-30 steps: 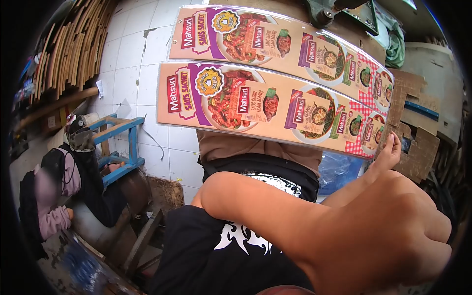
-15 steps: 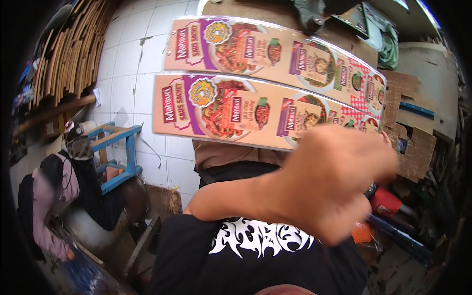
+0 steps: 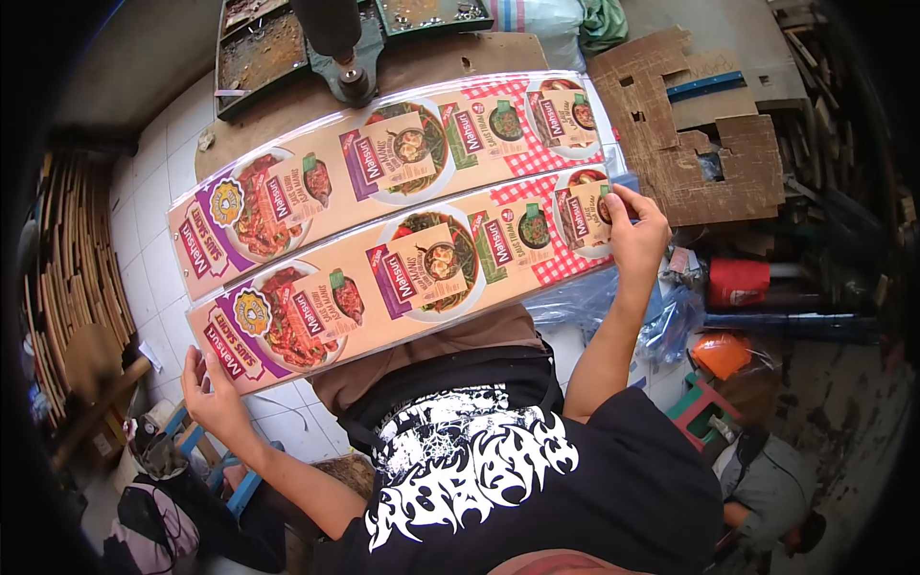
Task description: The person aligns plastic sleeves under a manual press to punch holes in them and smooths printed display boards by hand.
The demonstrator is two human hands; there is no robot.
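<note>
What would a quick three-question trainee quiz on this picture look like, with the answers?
1. Open: Which of the two hands is at the red-checked end of the near strip?
2. True or false: The far strip carries the same printed design as the near strip.
3. Fill in: The brand name printed on both is ____.

Key:
1. The right hand; the left hand is at the purple end.
2. True.
3. Mahsuri.

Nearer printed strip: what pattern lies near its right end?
Red and white checks on the strip, clearest in the head view.
</note>
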